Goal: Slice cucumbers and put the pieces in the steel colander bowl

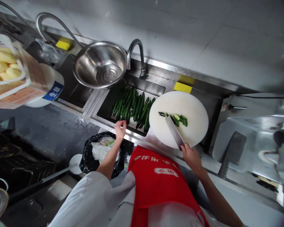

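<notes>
My right hand (191, 157) grips the handle of a cleaver (174, 132), its blade slanting across the round white cutting board (194, 129). Touching or just beside the blade tip lie cut cucumber pieces (183, 120), one showing a pale cut face. A short dark green end piece lies left of the blade. My left hand (120, 128) is over the front edge of the sink (101, 108), fingers curled; whatever they may hold is hidden. Close to it, a row of whole cucumbers (133, 105) lies inside the sink.
A steel bowl (100, 64) stands behind the sink, beside a faucet (137, 52). Below my left hand is a black-lined trash bin (86, 157). Left is a basket (26, 71) of peeled potatoes (2, 63). Another cleaver (235, 148) lies at right. A yellow sponge (182, 87) sits behind the board.
</notes>
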`<control>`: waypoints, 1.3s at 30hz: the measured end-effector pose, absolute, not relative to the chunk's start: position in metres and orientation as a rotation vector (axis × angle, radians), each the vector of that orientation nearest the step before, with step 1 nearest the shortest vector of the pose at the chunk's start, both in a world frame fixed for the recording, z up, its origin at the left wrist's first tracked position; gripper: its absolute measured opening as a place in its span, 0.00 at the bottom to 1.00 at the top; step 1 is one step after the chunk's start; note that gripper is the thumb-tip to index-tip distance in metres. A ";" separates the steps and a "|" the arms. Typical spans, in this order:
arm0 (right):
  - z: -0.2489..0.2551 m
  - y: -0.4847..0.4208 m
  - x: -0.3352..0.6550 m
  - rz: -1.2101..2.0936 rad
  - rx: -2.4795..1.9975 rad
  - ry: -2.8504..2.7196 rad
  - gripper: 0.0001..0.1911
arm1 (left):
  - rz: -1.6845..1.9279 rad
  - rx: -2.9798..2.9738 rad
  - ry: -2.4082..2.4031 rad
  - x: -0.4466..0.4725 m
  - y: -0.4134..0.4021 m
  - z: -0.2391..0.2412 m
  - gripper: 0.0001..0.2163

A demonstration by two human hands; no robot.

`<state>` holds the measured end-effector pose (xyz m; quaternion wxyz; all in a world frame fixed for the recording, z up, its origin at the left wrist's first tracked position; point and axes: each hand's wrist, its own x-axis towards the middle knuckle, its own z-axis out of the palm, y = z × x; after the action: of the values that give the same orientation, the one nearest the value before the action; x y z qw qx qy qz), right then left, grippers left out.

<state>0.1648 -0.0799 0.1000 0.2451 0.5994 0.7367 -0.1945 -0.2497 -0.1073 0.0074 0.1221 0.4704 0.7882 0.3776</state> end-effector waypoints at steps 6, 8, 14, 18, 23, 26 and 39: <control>0.093 -0.085 0.168 -0.599 1.752 1.987 0.16 | 0.723 2.002 1.436 -0.121 0.058 0.018 0.10; 0.093 -0.087 0.167 -0.646 1.771 1.976 0.15 | 0.672 1.947 1.345 -0.107 0.069 0.019 0.09; 0.096 -0.090 0.153 -0.667 1.773 1.968 0.15 | 0.915 1.185 1.614 -0.089 0.022 0.001 0.08; 0.097 -0.085 0.139 -0.615 1.679 2.049 0.15 | 1.085 0.995 1.606 -0.063 -0.012 -0.014 0.12; 0.094 -0.079 0.136 -0.535 1.627 2.074 0.15 | 1.145 1.441 1.510 -0.067 -0.022 -0.010 0.11; 0.093 -0.080 0.137 -0.527 1.587 2.088 0.14 | 1.093 1.560 1.410 -0.079 -0.017 -0.003 0.11; 0.087 -0.082 0.131 -0.604 1.580 2.018 0.13 | 1.032 1.852 1.303 -0.089 -0.015 -0.004 0.09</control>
<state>0.1305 -0.0819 0.0874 0.2515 0.5809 0.7416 -0.2221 -0.0888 -0.0152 -0.0044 0.3206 0.7049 0.4961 0.3927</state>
